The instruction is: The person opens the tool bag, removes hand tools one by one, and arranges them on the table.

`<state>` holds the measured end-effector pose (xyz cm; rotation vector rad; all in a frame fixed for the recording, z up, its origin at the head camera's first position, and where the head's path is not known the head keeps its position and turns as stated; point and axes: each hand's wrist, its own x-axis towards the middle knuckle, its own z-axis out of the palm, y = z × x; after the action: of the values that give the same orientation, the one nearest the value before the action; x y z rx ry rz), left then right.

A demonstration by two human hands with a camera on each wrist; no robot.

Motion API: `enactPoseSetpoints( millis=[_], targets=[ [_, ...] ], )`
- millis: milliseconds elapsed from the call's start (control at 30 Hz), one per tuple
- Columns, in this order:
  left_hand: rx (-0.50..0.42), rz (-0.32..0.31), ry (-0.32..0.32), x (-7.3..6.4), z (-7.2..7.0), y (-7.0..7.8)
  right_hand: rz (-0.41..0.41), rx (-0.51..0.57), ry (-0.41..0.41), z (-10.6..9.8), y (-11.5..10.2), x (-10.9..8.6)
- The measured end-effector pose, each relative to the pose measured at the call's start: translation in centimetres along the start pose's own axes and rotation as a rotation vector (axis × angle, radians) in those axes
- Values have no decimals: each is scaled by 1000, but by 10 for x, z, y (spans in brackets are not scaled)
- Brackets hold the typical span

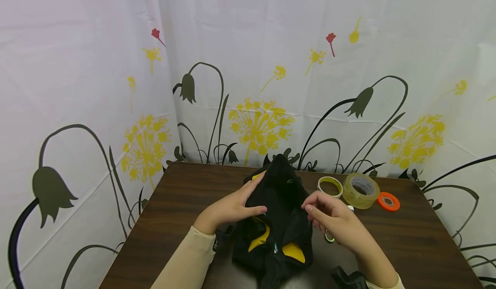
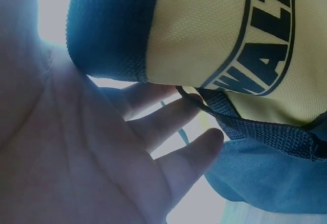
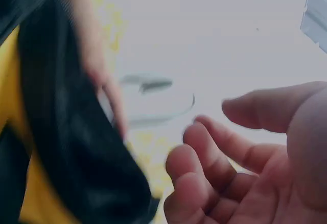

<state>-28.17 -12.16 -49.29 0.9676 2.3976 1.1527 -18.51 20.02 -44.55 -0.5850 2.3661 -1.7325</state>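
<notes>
A black-and-yellow fabric tool bag [image 1: 277,220], its mouth gaping, stands at the middle of the table. My left hand [image 1: 232,205] holds the bag's left side, the thumb lying over its opening. In the left wrist view, spread fingers [image 2: 168,122] reach behind the black-trimmed rim, beside a dark strap [image 2: 265,132]; large letters mark the yellow panel. Just right of the bag is my right hand [image 1: 335,215], with loosely bent fingers. Its thumb and fingertips stand apart with nothing between them in the right wrist view. The bag's inside is too dark to make out.
Right of the bag lie a narrow tape roll [image 1: 330,187], a wide clear packing tape roll [image 1: 361,191] and an orange tape roll [image 1: 389,201]. A small light-green thing [image 1: 329,237] shows partly under the right hand. A flowered curtain [image 1: 248,65] hangs behind the dark wooden table [image 1: 186,194].
</notes>
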Motion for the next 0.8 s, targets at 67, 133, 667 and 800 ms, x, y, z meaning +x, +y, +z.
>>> enactPoseSetpoints(
  millis=[67, 133, 667, 800],
  targets=[
    [1, 12, 5, 1, 0, -1, 14, 8, -26, 6, -12, 11],
    [-10, 24, 6, 2, 0, -2, 39, -9, -25, 11, -21, 23],
    [12, -24, -6, 0, 3, -1, 276, 55, -87, 39, -9, 109],
    [9, -14, -9, 0, 1, 0, 327, -6, -64, 48, 8, 123]
  ],
)
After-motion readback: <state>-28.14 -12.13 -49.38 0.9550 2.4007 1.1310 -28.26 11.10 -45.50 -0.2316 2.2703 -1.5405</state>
